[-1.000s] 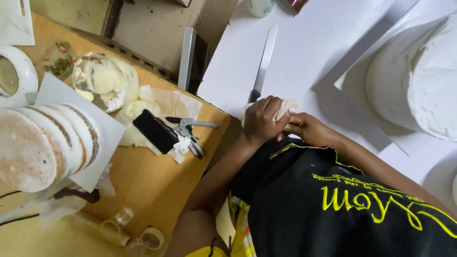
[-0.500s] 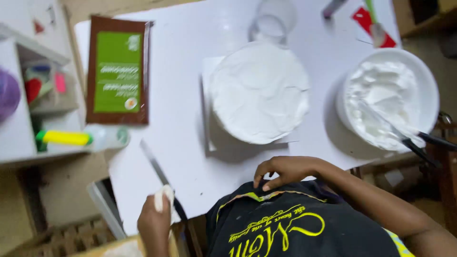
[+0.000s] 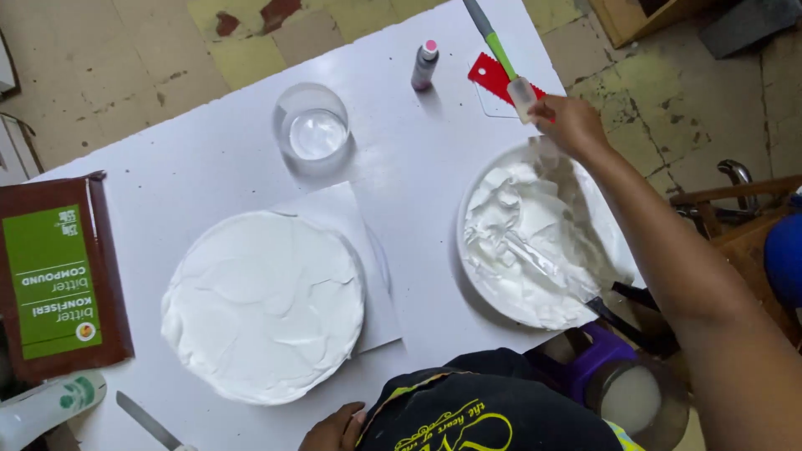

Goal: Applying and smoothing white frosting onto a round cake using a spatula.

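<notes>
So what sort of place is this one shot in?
Probably a small home or workshop cake-decorating spot: a round white-frosted cake on a white table, a white bowl of whipped icing, and the right hand holding a green-handled spatula, above worn floor tiles.

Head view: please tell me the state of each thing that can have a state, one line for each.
cake: fully covered with white frosting
bowl: holds white cream, a spatula lying in it
glass: upright, clear liquid inside
small bottle: upright, pink cap on
brown packet: lying flat
right hand: closed on a green-handled spatula
left hand: resting at table edge, holding nothing visible
</notes>
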